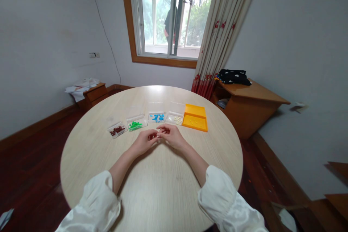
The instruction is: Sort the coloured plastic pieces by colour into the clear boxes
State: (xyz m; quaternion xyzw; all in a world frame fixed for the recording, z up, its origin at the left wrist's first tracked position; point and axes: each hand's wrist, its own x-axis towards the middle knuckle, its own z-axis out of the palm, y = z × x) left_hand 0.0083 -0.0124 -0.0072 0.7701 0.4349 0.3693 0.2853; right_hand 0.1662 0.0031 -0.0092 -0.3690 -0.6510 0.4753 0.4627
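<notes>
- Head view: the left hand [144,141] and the right hand [172,136] were brought together over the round table [152,188], fingertips touching at the middle.
- The fingers [155,136] of both hands were pinched around something tiny between them; what it was, and its long axis, could not be told.
- A row of small boxes was set just beyond the fingertips: brown pieces [117,130] and green pieces [135,125] off to the left, blue pieces [157,117] straight ahead, pale pieces [177,119] and an orange box [195,117] to the right.
- The blue pieces were about equally near to both hands.
</notes>
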